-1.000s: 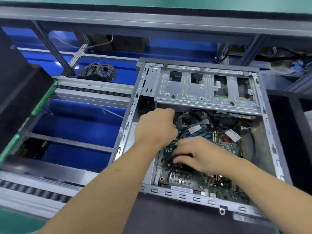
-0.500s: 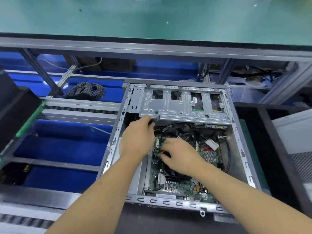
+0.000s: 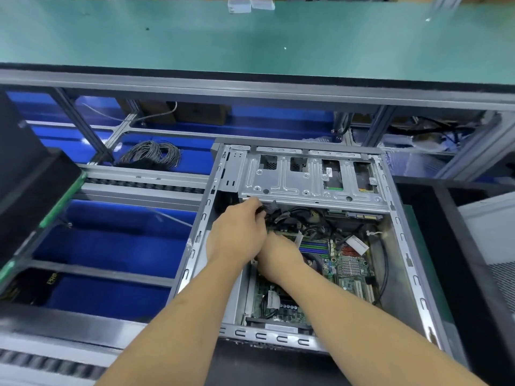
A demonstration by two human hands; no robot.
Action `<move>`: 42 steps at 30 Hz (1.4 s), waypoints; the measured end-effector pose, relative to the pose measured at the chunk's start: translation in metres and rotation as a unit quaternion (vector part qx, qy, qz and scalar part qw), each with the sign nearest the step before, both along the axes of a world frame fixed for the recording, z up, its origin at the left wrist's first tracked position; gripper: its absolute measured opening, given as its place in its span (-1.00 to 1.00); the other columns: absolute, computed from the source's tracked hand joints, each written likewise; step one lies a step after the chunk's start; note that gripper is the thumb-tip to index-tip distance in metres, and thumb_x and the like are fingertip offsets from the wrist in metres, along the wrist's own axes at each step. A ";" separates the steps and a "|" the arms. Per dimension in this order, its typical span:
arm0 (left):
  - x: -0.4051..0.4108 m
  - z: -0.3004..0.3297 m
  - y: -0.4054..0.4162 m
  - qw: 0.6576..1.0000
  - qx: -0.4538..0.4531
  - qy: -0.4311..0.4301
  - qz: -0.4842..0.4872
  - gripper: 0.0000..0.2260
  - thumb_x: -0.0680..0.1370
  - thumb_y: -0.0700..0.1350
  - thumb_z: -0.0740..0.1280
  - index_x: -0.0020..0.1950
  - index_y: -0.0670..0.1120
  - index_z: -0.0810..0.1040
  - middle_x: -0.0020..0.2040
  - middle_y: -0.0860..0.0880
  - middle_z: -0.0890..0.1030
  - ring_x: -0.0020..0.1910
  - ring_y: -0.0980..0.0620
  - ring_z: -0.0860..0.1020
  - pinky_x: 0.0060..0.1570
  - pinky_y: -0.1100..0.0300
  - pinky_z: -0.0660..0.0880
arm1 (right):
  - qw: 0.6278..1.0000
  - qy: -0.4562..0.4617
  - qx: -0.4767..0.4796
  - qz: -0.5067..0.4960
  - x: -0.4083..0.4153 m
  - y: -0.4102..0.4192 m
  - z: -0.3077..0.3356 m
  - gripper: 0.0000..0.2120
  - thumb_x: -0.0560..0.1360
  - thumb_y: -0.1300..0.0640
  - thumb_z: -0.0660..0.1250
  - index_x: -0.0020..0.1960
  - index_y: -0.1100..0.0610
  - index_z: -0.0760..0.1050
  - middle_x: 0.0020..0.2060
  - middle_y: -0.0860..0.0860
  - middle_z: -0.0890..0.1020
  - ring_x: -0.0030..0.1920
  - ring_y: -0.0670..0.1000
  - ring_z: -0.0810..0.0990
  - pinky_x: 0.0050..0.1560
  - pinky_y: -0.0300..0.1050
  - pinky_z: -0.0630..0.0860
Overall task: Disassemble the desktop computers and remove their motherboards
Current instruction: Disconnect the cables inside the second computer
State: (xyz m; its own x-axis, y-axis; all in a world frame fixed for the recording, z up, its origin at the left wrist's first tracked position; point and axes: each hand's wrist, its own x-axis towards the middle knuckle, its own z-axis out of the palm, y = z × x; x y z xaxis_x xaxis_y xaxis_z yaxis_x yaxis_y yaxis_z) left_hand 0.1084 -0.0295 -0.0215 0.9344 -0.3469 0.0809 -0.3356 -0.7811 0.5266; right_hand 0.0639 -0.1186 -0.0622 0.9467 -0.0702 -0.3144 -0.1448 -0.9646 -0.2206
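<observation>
An open grey desktop case (image 3: 401, 246) lies on its side in front of me. Its green motherboard (image 3: 348, 271) sits in the bottom, with a bundle of black cables (image 3: 303, 221) along the far edge, below the metal drive cage (image 3: 306, 179). My left hand (image 3: 239, 232) reaches in at the case's left side, just under the cage, and its fingers curl round black cables. My right hand (image 3: 278, 257) lies lower, partly hidden under the left hand, with its fingertips out of sight on the board's upper left area.
A black panel (image 3: 30, 190) with a green edge leans at the left. Blue bins (image 3: 111, 246) sit under the roller frame, and a coil of grey wire (image 3: 153, 154) lies in one. A green bench (image 3: 250, 37) runs across the far side. A black tray (image 3: 459, 260) borders the case's right.
My view has tilted up and the case now sits lower in the picture. My right hand has slid left and up the board, under my left hand, which stays at the cables.
</observation>
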 end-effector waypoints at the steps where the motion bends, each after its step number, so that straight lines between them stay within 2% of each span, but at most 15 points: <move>1: 0.000 0.000 0.000 1.000 0.001 0.003 0.001 -0.87 0.61 0.00 0.22 -0.13 0.04 0.43 -0.25 0.06 0.57 -0.28 -0.04 0.52 -0.30 0.09 0.48 | 1.000 0.002 0.003 0.008 -0.001 -0.002 0.000 -0.89 0.46 0.36 0.26 -0.12 0.19 0.51 -0.06 0.18 0.63 -0.03 0.23 0.63 -0.22 -0.04 0.45; 4: 0.001 0.000 0.000 1.000 0.002 0.007 0.001 -0.86 0.61 0.00 0.22 -0.13 0.03 0.43 -0.25 0.06 0.57 -0.28 -0.05 0.53 -0.30 0.08 0.49 | 1.000 -0.005 0.025 0.003 -0.001 -0.005 -0.002 -0.75 0.42 0.37 0.25 -0.35 0.16 0.28 -0.22 0.18 0.57 -0.12 0.26 0.61 -0.28 -0.03 0.43; 8: 0.001 -0.001 0.000 1.000 0.003 0.002 -0.004 -0.87 0.61 0.00 0.22 -0.13 0.06 0.43 -0.26 0.07 0.56 -0.30 0.00 0.51 -0.39 0.16 0.35 | 0.996 -0.058 0.063 0.005 -0.005 -0.010 -0.004 -0.65 0.41 0.35 0.28 -0.42 0.09 0.22 -0.40 0.06 0.35 -0.16 0.23 0.56 -0.28 -0.06 0.35; 11: 0.002 -0.001 0.000 1.000 0.003 -0.003 -0.001 -0.87 0.61 -0.01 0.22 -0.14 0.05 0.43 -0.29 0.07 0.55 -0.35 0.05 0.48 -0.43 0.20 0.29 | 0.986 -0.083 0.136 -0.054 -0.011 -0.028 -0.002 -0.79 0.53 0.17 0.33 -0.27 0.17 0.52 -0.35 0.07 0.52 -0.21 0.15 0.57 -0.27 -0.09 0.38; 14: 0.002 -0.001 0.000 1.000 -0.002 -0.002 0.002 -0.86 0.60 -0.02 0.22 -0.15 0.04 0.43 -0.28 0.06 0.56 -0.34 0.00 0.50 -0.40 0.14 0.37 | 0.960 -0.094 0.228 -0.133 -0.016 -0.047 0.005 -0.84 0.52 0.03 0.44 -0.13 0.10 0.71 -0.26 0.02 0.69 -0.19 0.00 0.59 -0.17 -0.16 0.44; 18: 0.003 -0.002 0.000 1.000 -0.005 -0.003 -0.001 -0.88 0.60 -0.01 0.22 -0.12 0.03 0.46 -0.26 0.06 0.58 -0.30 -0.06 0.52 -0.32 0.08 0.48 | 0.948 -0.097 0.255 -0.162 -0.023 -0.053 0.009 -0.90 0.47 0.04 0.50 -0.16 0.05 0.69 -0.25 -0.06 0.66 -0.15 -0.06 0.60 -0.13 -0.24 0.41; 21: 0.003 -0.002 0.000 1.000 -0.004 -0.003 -0.002 -0.89 0.60 -0.01 0.22 -0.10 0.04 0.47 -0.25 0.06 0.58 -0.29 -0.07 0.54 -0.30 0.07 0.50 | 0.946 -0.110 0.263 -0.155 -0.027 -0.051 0.012 -0.87 0.50 0.01 0.47 -0.18 0.01 0.59 -0.22 -0.11 0.61 -0.13 -0.08 0.55 -0.09 -0.19 0.41; 25: 0.003 -0.002 -0.001 1.000 -0.003 0.004 0.001 -0.89 0.59 0.01 0.21 -0.10 0.06 0.47 -0.23 0.08 0.58 -0.27 -0.06 0.55 -0.29 0.08 0.51 | 0.937 -0.046 0.335 -0.082 -0.034 -0.053 0.021 -0.83 0.50 0.03 0.46 -0.25 -0.06 0.55 -0.17 -0.08 0.64 -0.07 -0.04 0.59 0.07 -0.07 0.50; 28: 0.003 -0.002 -0.001 1.000 -0.004 0.003 -0.002 -0.89 0.59 0.01 0.21 -0.11 0.08 0.45 -0.23 0.09 0.58 -0.26 -0.06 0.54 -0.31 0.10 0.48 | 0.938 0.008 0.346 -0.034 -0.042 -0.060 0.027 -0.86 0.53 0.12 0.39 -0.13 -0.08 0.67 -0.04 -0.10 0.69 -0.01 0.00 0.64 0.16 0.01 0.55; 30: 0.003 -0.002 -0.001 1.000 -0.008 0.001 -0.004 -0.88 0.60 0.00 0.21 -0.14 0.06 0.44 -0.24 0.08 0.58 -0.27 -0.07 0.54 -0.30 0.07 0.51 | 0.934 0.025 0.355 -0.037 -0.046 -0.062 0.025 -0.73 0.54 0.21 0.29 0.01 -0.07 0.70 0.08 -0.09 0.68 0.04 0.11 0.65 0.17 0.07 0.56; 34: 0.002 0.000 0.000 0.999 -0.038 0.001 0.002 -0.85 0.61 -0.02 0.23 -0.16 0.05 0.44 -0.23 0.06 0.59 -0.27 -0.07 0.54 -0.30 0.07 0.49 | 0.964 -0.072 0.236 -0.096 -0.044 -0.060 0.012 -0.69 0.60 0.13 0.21 0.28 0.04 0.60 0.20 -0.02 0.59 0.24 0.02 0.53 0.27 -0.13 0.42; 37: 0.002 0.002 0.001 0.998 -0.064 0.002 0.005 -0.86 0.63 -0.03 0.23 -0.11 0.02 0.48 -0.21 0.03 0.60 -0.25 -0.08 0.55 -0.24 0.01 0.54 | 0.988 -0.023 0.142 -0.050 -0.041 -0.054 0.006 -0.73 0.59 0.01 0.21 0.01 0.13 0.63 -0.07 0.04 0.59 0.05 0.09 0.55 0.13 0.00 0.50; 39: 0.001 0.003 0.001 0.997 -0.078 0.006 0.003 -0.87 0.64 -0.05 0.23 -0.09 0.00 0.49 -0.21 0.02 0.61 -0.25 -0.09 0.56 -0.21 -0.05 0.56 | 0.991 -0.009 0.107 -0.076 -0.030 -0.051 0.007 -0.72 0.56 -0.02 0.20 -0.22 0.12 0.50 -0.31 0.01 0.53 -0.15 0.15 0.55 -0.09 -0.01 0.51; 41: 0.001 0.003 0.002 0.996 -0.094 0.011 0.002 -0.86 0.64 -0.06 0.23 -0.11 0.01 0.47 -0.22 0.02 0.60 -0.25 -0.09 0.56 -0.20 -0.07 0.57 | 0.989 -0.015 0.108 -0.103 -0.016 -0.045 0.009 -0.72 0.56 -0.01 0.20 -0.26 0.11 0.43 -0.29 0.04 0.53 -0.13 0.18 0.54 -0.11 -0.02 0.46; 42: 0.001 0.004 0.002 0.995 -0.101 0.012 0.002 -0.87 0.64 -0.07 0.23 -0.11 0.00 0.47 -0.22 0.02 0.60 -0.25 -0.09 0.57 -0.19 -0.08 0.57 | 0.989 -0.008 0.101 -0.107 -0.008 -0.039 0.010 -0.76 0.56 -0.01 0.20 -0.16 0.12 0.49 -0.16 0.08 0.57 -0.02 0.20 0.55 -0.01 0.04 0.46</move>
